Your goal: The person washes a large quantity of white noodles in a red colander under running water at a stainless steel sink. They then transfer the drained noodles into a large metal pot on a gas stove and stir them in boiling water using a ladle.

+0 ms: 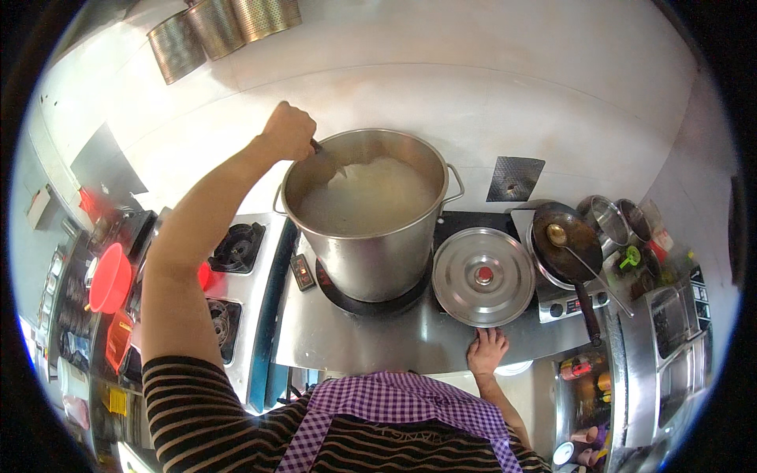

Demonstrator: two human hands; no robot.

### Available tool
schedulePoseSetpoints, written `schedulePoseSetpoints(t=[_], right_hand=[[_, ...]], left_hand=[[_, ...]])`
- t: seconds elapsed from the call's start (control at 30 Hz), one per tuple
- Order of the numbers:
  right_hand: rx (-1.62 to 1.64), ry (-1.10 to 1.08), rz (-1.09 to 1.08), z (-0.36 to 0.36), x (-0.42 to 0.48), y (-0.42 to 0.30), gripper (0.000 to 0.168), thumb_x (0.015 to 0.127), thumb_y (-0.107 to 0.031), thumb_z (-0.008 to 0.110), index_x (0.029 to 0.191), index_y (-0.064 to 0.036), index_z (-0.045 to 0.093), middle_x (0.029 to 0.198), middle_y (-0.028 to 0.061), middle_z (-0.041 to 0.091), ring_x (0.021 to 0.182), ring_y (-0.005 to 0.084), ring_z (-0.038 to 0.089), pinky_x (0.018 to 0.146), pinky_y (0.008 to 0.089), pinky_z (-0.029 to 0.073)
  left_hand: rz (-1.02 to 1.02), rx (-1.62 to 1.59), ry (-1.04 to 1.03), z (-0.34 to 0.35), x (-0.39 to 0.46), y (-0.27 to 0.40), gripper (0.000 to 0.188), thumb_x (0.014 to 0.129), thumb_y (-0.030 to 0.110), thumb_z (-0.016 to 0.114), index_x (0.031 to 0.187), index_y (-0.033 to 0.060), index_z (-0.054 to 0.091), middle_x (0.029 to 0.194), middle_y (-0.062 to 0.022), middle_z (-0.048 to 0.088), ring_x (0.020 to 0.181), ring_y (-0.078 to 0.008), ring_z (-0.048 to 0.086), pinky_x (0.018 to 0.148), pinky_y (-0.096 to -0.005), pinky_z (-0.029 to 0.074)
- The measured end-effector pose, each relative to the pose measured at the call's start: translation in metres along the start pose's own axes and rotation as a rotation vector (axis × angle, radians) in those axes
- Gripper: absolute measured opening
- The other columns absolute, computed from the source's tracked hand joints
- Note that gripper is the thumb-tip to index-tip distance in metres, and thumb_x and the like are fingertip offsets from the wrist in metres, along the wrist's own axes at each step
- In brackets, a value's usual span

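My left hand (290, 131) is raised at the back left rim of a large stainless steel stockpot (378, 260), shut on the dark handle (316, 145) of a utensil. Its lower end dips into cloudy, pale liquid (378, 195), so its full shape is hidden. Steam blurs the liquid's surface. Down at the counter's front edge, my right hand (488, 352) rests with fingers slightly apart, holding nothing. Just beyond its fingertips lies a round steel lid (455, 275) with a red knob (484, 274).
A black wok (568, 248) with a metal ladle (556, 234) across it sits on an induction cooker (573, 306) at right. Gas burners (238, 248) are to the left, near a red plastic basin (110, 278). Perforated metal cylinders (216, 26) hang on the back wall.
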State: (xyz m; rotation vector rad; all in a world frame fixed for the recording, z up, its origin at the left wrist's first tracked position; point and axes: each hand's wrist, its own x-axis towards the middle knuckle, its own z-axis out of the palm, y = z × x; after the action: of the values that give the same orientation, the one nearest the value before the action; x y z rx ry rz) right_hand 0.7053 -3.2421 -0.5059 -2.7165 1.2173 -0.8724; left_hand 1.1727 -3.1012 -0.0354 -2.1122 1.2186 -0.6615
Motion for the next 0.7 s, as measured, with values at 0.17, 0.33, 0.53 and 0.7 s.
schedulePoseSetpoints(t=[0.17, 0.33, 0.53, 0.7], right_hand=[[-0.009, -0.048, 0.02, -0.007, 0.002, -0.003, 0.036, 0.082, -0.017, 0.055, 0.117, -0.01, 0.062, 0.125, 0.0136, 0.055, 0.123, 0.0389, 0.043, 0.107, 0.058, 0.026], [0.024, -0.032, 0.028, -0.005, 0.002, -0.001, 0.035, 0.081, -0.019, 0.056, 0.114, -0.01, 0.062, 0.126, 0.0141, 0.054, 0.121, 0.0401, 0.044, 0.106, 0.0601, 0.027], [-0.007, -0.047, 0.035, 0.0, -0.001, 0.001, 0.038, 0.082, -0.02, 0.054, 0.118, -0.01, 0.061, 0.125, 0.0137, 0.054, 0.123, 0.0389, 0.043, 0.107, 0.0589, 0.026], [-0.016, -0.026, 0.014, -0.005, 0.0, -0.001, 0.039, 0.082, -0.021, 0.053, 0.119, -0.011, 0.061, 0.127, 0.0134, 0.054, 0.122, 0.0382, 0.044, 0.106, 0.0577, 0.027]], left_hand=[[0.153, -0.005, -0.068, 0.019, 0.029, 0.037, 0.04, 0.078, 0.048, 0.07, 0.08, 0.0078, 0.074, 0.082, -0.0128, 0.071, 0.081, -0.0273, 0.068, 0.08, -0.039, 0.047], [0.226, -0.099, -0.053, 0.023, 0.044, 0.041, 0.044, 0.075, 0.048, 0.068, 0.079, 0.0047, 0.074, 0.076, -0.0164, 0.07, 0.077, -0.0332, 0.069, 0.075, -0.0429, 0.051], [0.343, -0.147, -0.03, 0.019, 0.031, 0.042, 0.043, 0.072, 0.047, 0.067, 0.073, 0.0047, 0.074, 0.07, -0.0158, 0.068, 0.071, -0.034, 0.068, 0.068, -0.0423, 0.054], [0.421, -0.207, 0.058, 0.008, 0.008, 0.05, 0.042, 0.068, 0.047, 0.071, 0.069, 0.0049, 0.073, 0.064, -0.0169, 0.065, 0.066, -0.0353, 0.066, 0.064, -0.0428, 0.053]])
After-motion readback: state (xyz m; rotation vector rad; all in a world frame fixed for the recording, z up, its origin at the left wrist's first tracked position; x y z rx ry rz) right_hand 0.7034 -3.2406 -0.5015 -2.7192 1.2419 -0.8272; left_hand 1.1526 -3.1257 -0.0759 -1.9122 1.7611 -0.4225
